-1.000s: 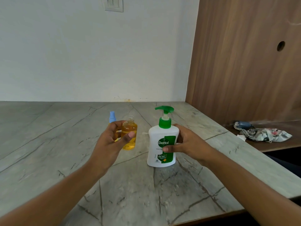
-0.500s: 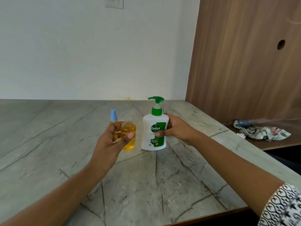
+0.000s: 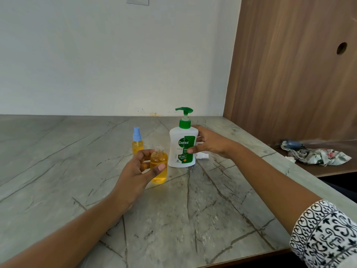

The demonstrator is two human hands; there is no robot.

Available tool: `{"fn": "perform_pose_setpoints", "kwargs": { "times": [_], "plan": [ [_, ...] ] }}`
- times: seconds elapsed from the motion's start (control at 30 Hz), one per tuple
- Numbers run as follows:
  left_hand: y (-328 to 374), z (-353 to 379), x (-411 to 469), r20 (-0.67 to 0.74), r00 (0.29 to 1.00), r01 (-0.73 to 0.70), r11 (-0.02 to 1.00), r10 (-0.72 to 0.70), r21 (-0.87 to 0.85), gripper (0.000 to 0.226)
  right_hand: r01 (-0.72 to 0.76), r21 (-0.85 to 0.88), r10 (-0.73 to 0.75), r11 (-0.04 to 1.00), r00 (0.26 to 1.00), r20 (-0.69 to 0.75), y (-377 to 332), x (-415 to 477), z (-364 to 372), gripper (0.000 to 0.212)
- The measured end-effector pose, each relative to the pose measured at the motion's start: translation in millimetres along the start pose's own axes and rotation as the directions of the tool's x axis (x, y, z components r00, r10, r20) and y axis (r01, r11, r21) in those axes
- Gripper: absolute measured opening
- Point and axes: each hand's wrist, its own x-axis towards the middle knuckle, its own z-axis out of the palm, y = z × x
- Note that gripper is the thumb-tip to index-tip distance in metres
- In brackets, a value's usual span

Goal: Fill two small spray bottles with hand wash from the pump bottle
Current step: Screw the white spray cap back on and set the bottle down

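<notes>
**Open, nearly full bottle is the spill risk**

The bench (image 3: 212,219) is smooth stone, so any spill would likely spread. Toward its far right corner stands the pump bottle (image 3: 182,149), with the right hand (image 3: 210,144) wrapped round its side; a hasty pull could topple it. Just beside it, the left hand (image 3: 139,171) clasps the uncapped spray bottle (image 3: 158,167), nearly full. A tilt or squeeze would send soap out of the neck. The capped spray bottle (image 3: 137,142) stands behind, safe enough. A loose spray cap (image 3: 202,156) lies at the pump bottle's base and could be knocked away.
</notes>
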Motion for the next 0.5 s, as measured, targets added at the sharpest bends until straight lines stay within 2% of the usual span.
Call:
{"fn": "perform_pose_setpoints", "kwargs": {
  "times": [0.07, 0.2, 0.27, 0.5],
  "plan": [
    [-1, 1, 0, 0.010, 1.000, 0.003, 1.000, -0.003, -0.003, 0.054, -0.046, -0.126, 0.044, 0.991, 0.999, -0.013, 6, -7, -14, 0.089],
    [0, 4, 0, 0.024, 1.000, 0.021, 1.000, -0.021, -0.005, 0.047, -0.124, -0.493, 0.107, 0.861, 0.992, -0.063, 26, -17, -25, 0.067],
    [0, 5, -1, 0.024, 0.999, 0.030, 1.000, -0.030, 0.001, 0.043, -0.129, -0.553, 0.095, 0.823, 0.991, -0.090, 35, -18, -18, 0.056],
    [1, 3, -2, 0.016, 0.999, 0.045, 0.998, -0.046, 0.054, 0.035, -0.087, -0.630, -0.104, 0.772, 0.960, -0.260, 47, -18, 6, 0.032]
  ]
}}
